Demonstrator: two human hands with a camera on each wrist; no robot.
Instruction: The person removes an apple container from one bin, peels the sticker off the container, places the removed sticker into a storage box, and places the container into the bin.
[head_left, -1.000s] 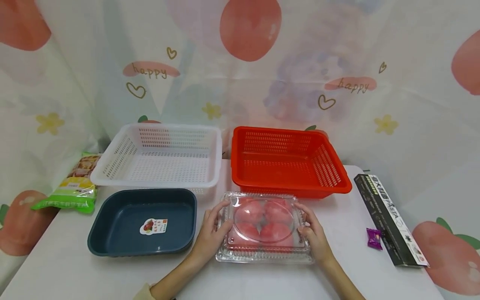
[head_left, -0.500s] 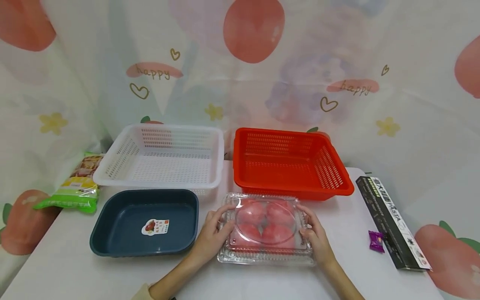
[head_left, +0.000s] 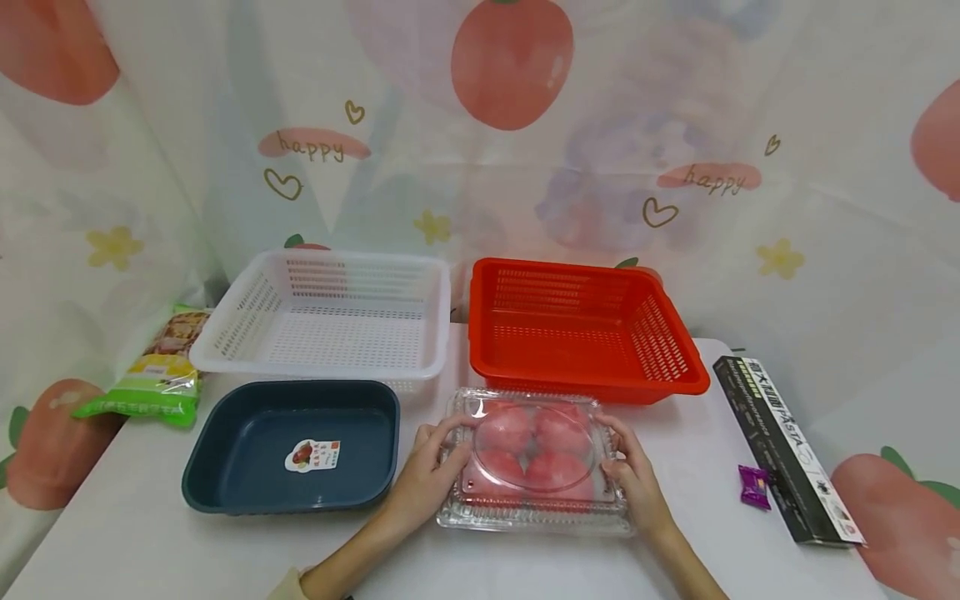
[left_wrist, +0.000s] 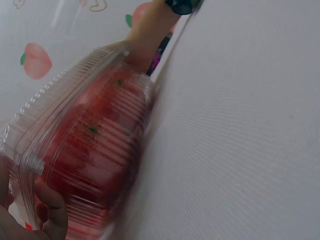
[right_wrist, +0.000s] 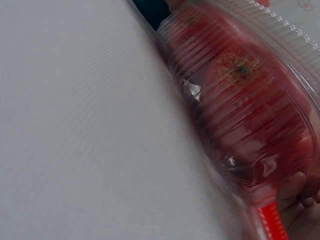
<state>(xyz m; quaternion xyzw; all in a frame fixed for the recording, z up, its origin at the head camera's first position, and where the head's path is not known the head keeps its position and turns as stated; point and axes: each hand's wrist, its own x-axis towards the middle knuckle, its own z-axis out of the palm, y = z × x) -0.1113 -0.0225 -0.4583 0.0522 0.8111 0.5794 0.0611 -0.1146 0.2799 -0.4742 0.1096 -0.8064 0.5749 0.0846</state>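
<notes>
A clear plastic clamshell box (head_left: pixel 532 520) lies on the white table in the head view, with several red tomatoes (head_left: pixel 504 428) visible through its lid. My left hand (head_left: pixel 426 477) grips its left side, thumb and index finger at the lid's edge. On the opposite side my right hand (head_left: pixel 636 482) holds it the same way. Close up in the left wrist view, curled fingers of the left hand (left_wrist: pixel 32 215) pinch the ridged rim. Green stem ends show on the tomatoes (left_wrist: pixel 95 140) there. In the right wrist view the right hand (right_wrist: pixel 300 210) touches the box's corner.
Behind the box stands a red perforated basket (head_left: pixel 585 383), with a white one (head_left: pixel 322 367) to its left. A dark blue basin (head_left: pixel 240 467) sits left of my left hand. A green snack bag (head_left: pixel 157 383), a black pasta box (head_left: pixel 780 450) and a purple candy (head_left: pixel 753 487) flank them.
The head view has shifted slightly, so everything appears a little lower and farther right. Both hands keep their hold on the clamshell box, which shows no clear movement on the table.
</notes>
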